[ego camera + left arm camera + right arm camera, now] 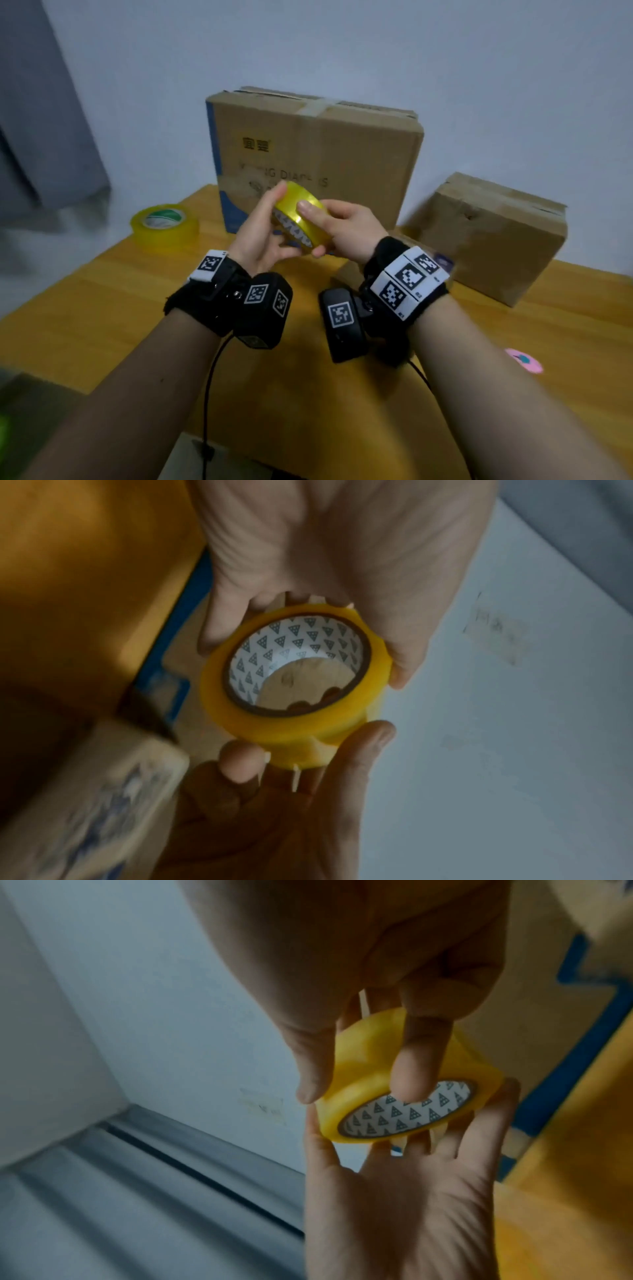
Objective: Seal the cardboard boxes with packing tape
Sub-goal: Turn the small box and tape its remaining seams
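You held the tape roll (298, 214) up in the air between both hands, above the counter (102, 301) and in front of the big box (318, 154). Your left hand (262, 228) cupped the roll from the left, its fingers reaching along the far rim and the thumb curled under the near side. Your right hand (346, 224) gripped it from the right, one finger laid over the yellow outer band and the thumb tucked below. Both hands were wrapped round the roll, neither spread flat.

In the left wrist view the roll (296, 680) faced the camera with its core open, white card printed with small dark triangles, and the left hand (325, 569) and right hand (284, 799) held it from opposite sides. In the right wrist view the roll (394, 1085) lay tilted, with a finger of the right hand (383, 988) reaching onto the core's edge and the left hand (404, 1199) supporting it from beneath. Whether a loose tape end had been lifted, I could not tell.

The big box stood upright at the back of the counter against the wall, a strip of tape already across its top seam. The small box (493, 236) sat to its right on the counter, apart from the big one. A second roll (164, 224) lay flat on the counter's left edge, well apart from your hands. A pink sticker (524, 359) lay near your right forearm.
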